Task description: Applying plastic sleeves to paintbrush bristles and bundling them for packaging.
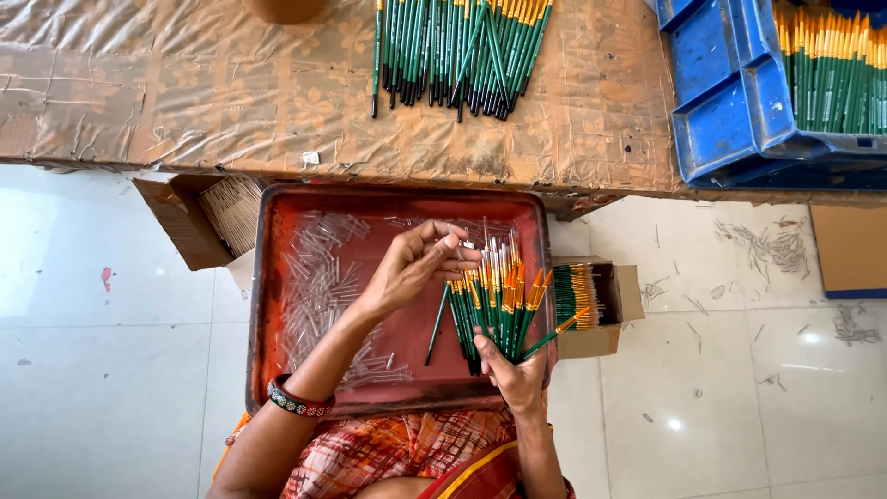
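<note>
**Brushes fanned over a red tray**

A fan of brushes (pixel 494 310), green-handled with orange and yellow bands near the bristles, stands above the right half of the red tray (pixel 268 305). The right hand (pixel 513 374) grips the fan at its lower end, fingers wrapped round the gathered handles, so the tips spread upward and outward. One brush leans away to the right, another slants down to the left of the bundle.

The left hand (pixel 411 268) reaches in from the left, its fingertips pinched at the bristle ends at the top of the fan. Whether it holds something small there is too fine to tell. A dark beaded bangle (pixel 297 399) sits on that forearm.

Clear tubes (pixel 319 277) lie scattered across the left half of the tray, with more along its upper edge. The tray rests on the person's lap, over red patterned cloth.

To the right of the tray, a small box (pixel 601 305) holds more brushes. To the upper left, an open carton (pixel 208 217) holds thin pale sticks, partly under the table edge.

Above, on the table (pixel 185 92) covered in taped brown sheeting, a row of brushes (pixel 457 51) lies spread out. At the far right, a blue crate (pixel 730 102) holds another batch (pixel 832 69) of them. The floor is pale tile with scraps to the right.
</note>
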